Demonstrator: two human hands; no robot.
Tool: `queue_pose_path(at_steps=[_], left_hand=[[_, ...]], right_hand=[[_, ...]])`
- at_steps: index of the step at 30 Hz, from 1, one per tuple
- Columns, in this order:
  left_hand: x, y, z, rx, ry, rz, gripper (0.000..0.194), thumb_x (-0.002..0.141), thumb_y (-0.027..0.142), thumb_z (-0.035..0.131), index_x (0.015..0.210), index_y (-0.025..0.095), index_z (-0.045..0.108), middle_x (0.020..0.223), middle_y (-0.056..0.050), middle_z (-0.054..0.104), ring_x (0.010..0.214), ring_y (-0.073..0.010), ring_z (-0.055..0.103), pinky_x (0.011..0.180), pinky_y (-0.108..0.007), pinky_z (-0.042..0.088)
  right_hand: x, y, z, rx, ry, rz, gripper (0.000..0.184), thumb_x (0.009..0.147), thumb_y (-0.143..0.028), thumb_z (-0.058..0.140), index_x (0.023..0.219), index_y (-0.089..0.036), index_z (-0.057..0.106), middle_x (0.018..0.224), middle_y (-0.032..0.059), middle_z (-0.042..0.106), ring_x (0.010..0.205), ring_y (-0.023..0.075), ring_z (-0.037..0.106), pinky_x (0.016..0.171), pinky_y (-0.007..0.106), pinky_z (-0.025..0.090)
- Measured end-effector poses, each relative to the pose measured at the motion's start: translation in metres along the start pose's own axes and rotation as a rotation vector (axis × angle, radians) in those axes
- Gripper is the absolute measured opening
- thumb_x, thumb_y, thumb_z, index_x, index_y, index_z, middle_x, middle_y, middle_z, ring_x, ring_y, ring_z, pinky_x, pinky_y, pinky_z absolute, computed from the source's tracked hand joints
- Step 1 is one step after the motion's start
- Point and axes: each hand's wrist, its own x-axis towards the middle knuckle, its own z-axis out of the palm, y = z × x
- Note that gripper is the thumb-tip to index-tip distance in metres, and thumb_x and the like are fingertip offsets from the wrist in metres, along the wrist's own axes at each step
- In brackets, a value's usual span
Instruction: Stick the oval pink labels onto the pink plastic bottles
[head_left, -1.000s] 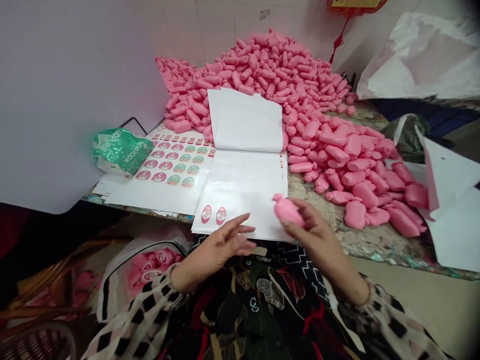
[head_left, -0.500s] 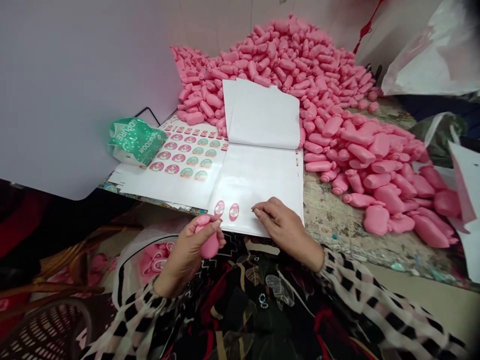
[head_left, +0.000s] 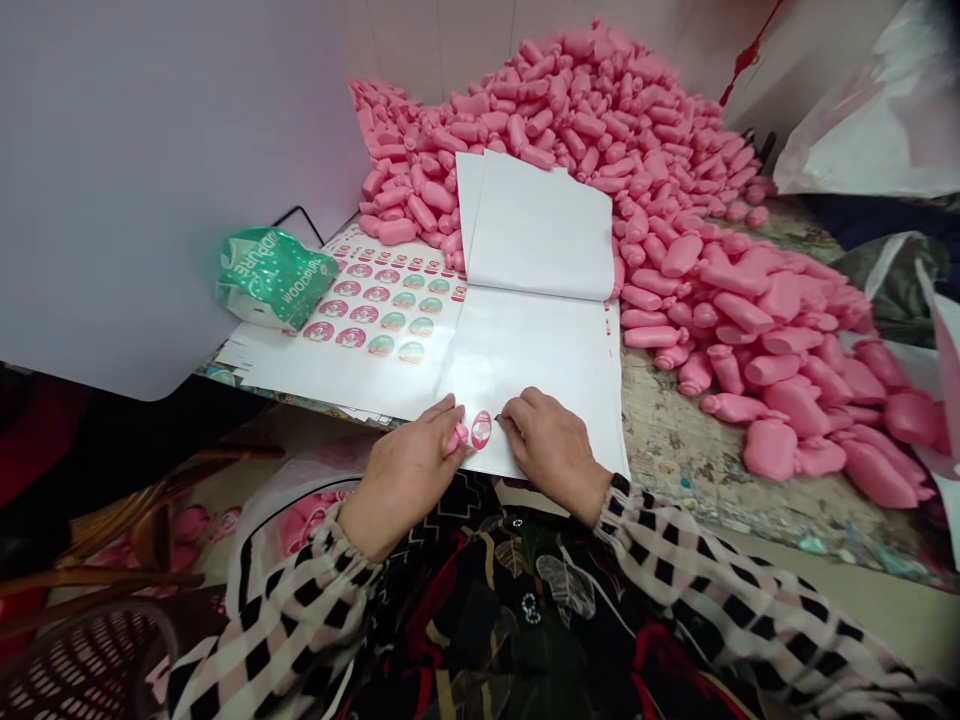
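Pink bottle [head_left: 455, 438] mostly hidden in the left hand [head_left: 416, 470]'s closed grip, over the sheet's near edge.
Beside it lies an oval sticker [head_left: 481, 430]; the right hand [head_left: 551, 442]'s fingertips bunch there, whether gripping anything I cannot tell.

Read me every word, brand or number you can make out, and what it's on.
"WOODPUR", last letter unclear: green package.
Second, upside-down lettering, same package: only partly readable.
Sticker sheet and oval sticker: print too small to read.
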Motion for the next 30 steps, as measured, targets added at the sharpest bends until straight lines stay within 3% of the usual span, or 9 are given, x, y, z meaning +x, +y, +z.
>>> queue_pose_path(at_steps=[12, 20, 30], left_hand=[[0.002, -0.006, 0.001, -0.007, -0.024, 0.032, 0.046, 0.087, 0.038, 0.047, 0.131, 0.025, 0.049, 0.144, -0.005, 0.041, 0.12, -0.0261, 0.051, 0.098, -0.042, 0.041], [0.002, -0.007, 0.0, 0.022, -0.046, 0.037, 0.047, 0.088, 0.037, 0.045, 0.133, 0.024, 0.046, 0.147, -0.005, 0.037, 0.119, -0.0255, 0.052, 0.097, -0.041, 0.042], [0.005, -0.011, 0.001, 0.077, -0.043, 0.083, 0.047, 0.089, 0.037, 0.044, 0.134, 0.024, 0.043, 0.148, -0.003, 0.035, 0.122, -0.0195, 0.05, 0.1, -0.036, 0.041]], right_hand=[[0.004, 0.002, -0.003, 0.003, -0.005, -0.046, 0.024, 0.093, -0.025, 0.04, 0.084, -0.019, 0.061, 0.084, 0.0061, 0.057, 0.077, 0.0169, 0.051, 0.062, 0.029, 0.033], [0.003, 0.005, -0.002, 0.148, -0.05, -0.012, 0.021, 0.091, -0.026, 0.044, 0.083, -0.021, 0.062, 0.083, 0.0031, 0.059, 0.078, 0.0152, 0.053, 0.062, 0.027, 0.033], [-0.005, -0.006, 0.014, 0.424, 0.057, 0.176, 0.019, 0.09, -0.03, 0.048, 0.08, -0.021, 0.06, 0.08, 0.0017, 0.059, 0.073, 0.014, 0.054, 0.064, 0.026, 0.036]])
